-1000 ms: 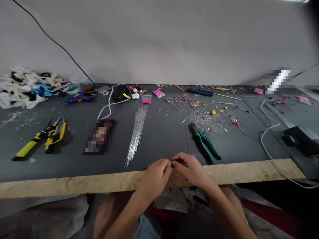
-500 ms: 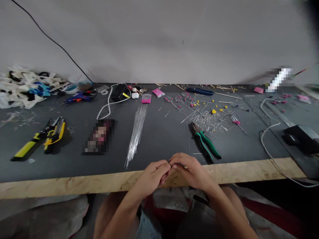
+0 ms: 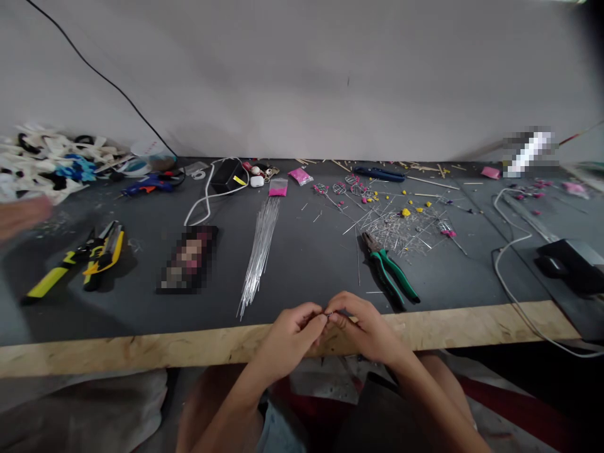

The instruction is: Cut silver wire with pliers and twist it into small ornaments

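Observation:
My left hand point(image 3: 295, 336) and my right hand point(image 3: 361, 324) meet above the table's front edge, fingertips pinched together. Between them shows a bit of a small, dark, thin piece point(image 3: 329, 314), mostly hidden by the fingers; its kind is too small to make out. Green-handled pliers point(image 3: 389, 270) lie on the table just beyond my right hand. Past my left hand, a bundle of straight silvery wires point(image 3: 258, 258) rests on the tabletop.
Wire scraps point(image 3: 401, 229), yellow bits and pink-trimmed wire shapes point(image 3: 340, 188) lie at the back right. Yellow-handled cutters point(image 3: 56, 277), a blurred-out dark rectangular object point(image 3: 189, 259), a blue glue gun point(image 3: 148, 183) and a white cable point(image 3: 507, 277) are around. Another person's hand point(image 3: 23, 217) reaches in at left.
Another person's hand has come in at the left edge. My fingers have shifted slightly around the small piece, the left thumb moving up towards the right fingertips.

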Demonstrator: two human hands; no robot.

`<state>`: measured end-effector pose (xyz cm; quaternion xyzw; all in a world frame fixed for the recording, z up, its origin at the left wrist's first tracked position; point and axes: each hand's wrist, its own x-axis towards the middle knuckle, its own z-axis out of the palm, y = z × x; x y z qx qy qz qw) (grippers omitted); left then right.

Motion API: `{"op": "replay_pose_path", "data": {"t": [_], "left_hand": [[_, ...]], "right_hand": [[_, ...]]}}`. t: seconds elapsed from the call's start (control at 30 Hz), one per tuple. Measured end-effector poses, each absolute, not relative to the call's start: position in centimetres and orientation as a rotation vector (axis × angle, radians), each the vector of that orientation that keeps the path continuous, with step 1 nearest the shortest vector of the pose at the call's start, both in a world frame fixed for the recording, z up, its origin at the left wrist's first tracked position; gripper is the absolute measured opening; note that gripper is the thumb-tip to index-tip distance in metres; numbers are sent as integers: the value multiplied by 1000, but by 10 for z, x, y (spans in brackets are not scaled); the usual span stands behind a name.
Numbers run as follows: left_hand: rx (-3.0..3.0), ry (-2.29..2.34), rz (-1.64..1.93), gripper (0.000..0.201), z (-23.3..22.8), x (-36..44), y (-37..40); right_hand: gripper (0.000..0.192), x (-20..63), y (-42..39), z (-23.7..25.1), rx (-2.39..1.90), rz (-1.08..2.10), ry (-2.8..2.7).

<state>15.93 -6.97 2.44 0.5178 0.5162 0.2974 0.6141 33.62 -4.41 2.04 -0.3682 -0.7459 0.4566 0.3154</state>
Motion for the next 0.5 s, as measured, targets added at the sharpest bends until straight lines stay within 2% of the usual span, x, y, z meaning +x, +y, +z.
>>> {"op": "replay_pose_path", "data": {"t": [0.4,0.5], "left_hand": [[1692,1489,1120,12,13,166,-71],[1985,1464,1263,9,9,167,-71]], "right_hand": [[15,337,-42,6,-1204,1027,-1736],[20,337,-41,7,-1270,1247,-1694]]}}
